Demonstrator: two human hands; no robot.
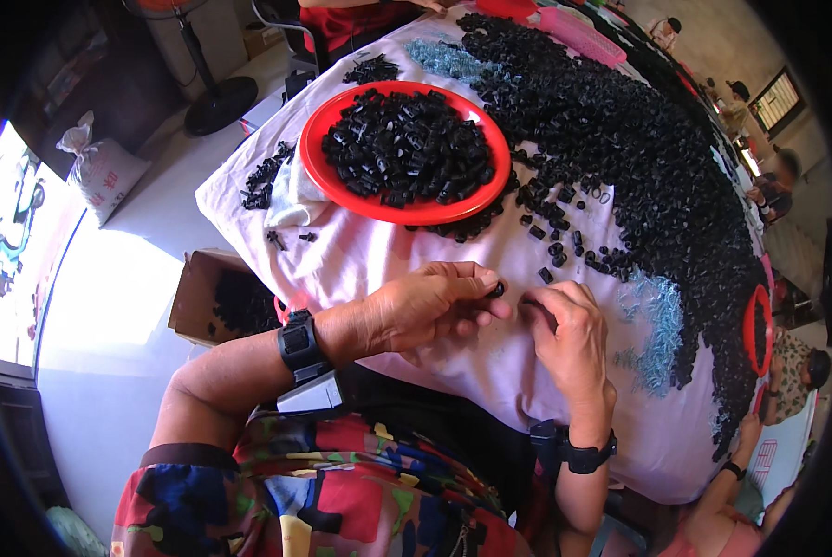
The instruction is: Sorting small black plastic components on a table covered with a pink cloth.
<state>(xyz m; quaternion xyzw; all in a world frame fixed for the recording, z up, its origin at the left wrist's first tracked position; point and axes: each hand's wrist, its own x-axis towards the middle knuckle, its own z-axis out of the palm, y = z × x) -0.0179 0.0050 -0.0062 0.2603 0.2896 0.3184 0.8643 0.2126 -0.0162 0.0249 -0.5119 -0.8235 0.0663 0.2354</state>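
Over the near part of the pink cloth, my left hand (439, 302) pinches a small round black plastic part (497, 290) between thumb and fingertips. My right hand (569, 330) is just to its right, apart from it, with thumb and fingers curled together; what they hold, if anything, is too small to make out. Beyond my hands sits a red round tray (314, 176) heaped with black cylindrical plastic parts (402, 144). Several loose black parts (560, 251) lie scattered on the cloth just past my right hand.
A wide heap of black parts (611, 139) spreads over the table's far and right side. Light-blue small pieces (657, 325) lie right of my right hand. A cardboard box (193, 297) stands at the left below the table edge. Other people (792, 362) sit around the table.
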